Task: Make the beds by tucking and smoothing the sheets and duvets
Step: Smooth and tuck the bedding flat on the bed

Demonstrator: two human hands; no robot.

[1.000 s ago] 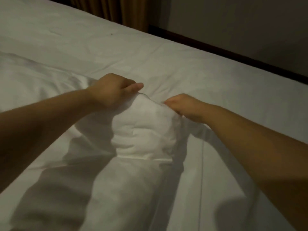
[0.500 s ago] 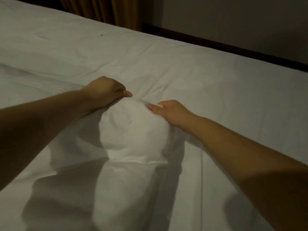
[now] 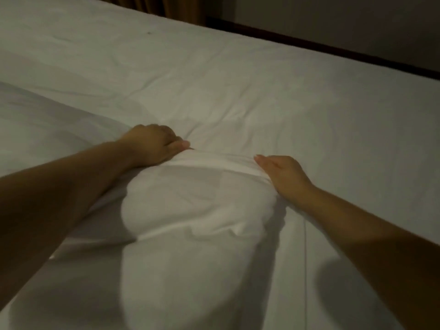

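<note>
The bunched duvet lies mid-bed, well away from the far edge. The left hand grips its far fold with curled fingers; the right hand presses flat on it.

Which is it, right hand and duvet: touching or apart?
Touching. Head view: the right hand lies with straight fingers pressed on the bunched duvet at its folded edge, and no gap shows.
</note>
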